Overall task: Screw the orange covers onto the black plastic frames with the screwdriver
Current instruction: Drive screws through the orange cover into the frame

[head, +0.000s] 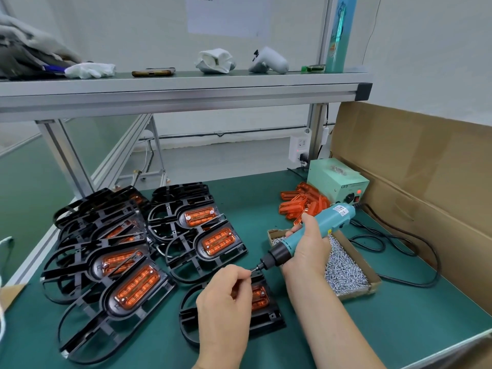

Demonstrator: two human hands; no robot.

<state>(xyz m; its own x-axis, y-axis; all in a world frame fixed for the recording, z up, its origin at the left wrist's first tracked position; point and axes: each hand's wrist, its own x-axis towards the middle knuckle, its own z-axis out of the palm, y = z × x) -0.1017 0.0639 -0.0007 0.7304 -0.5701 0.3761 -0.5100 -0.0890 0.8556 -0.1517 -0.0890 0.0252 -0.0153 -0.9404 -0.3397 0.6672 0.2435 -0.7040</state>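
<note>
Head view: the right hand point(306, 249) is wrapped round the teal screwdriver point(334, 215), whose long axis runs from 2 o'clock down to 8 o'clock, with the bit tip low and to the left of the grip. The left hand point(226, 296) meets that tip, thumb and forefinger pinched together on what I judge to be a screw, too small to make out. Directly beneath, at 6 o'clock from the tip, lies the black plastic frame point(266, 319) with its orange cover point(259, 295) seated, partly hidden by the left hand. The coming move probably calls for swinging the tool from slanted to upright over a cover hole, and the left hand is the nearer one to steady it. At 3 o'clock the screw box point(356, 292) sits just beside the right wrist, with the cord point(415, 251) looping beyond it. At 9 o'clock the finished frames point(133, 288) crowd close. There is open mat toward 5 o'clock, near the table edge.
</note>
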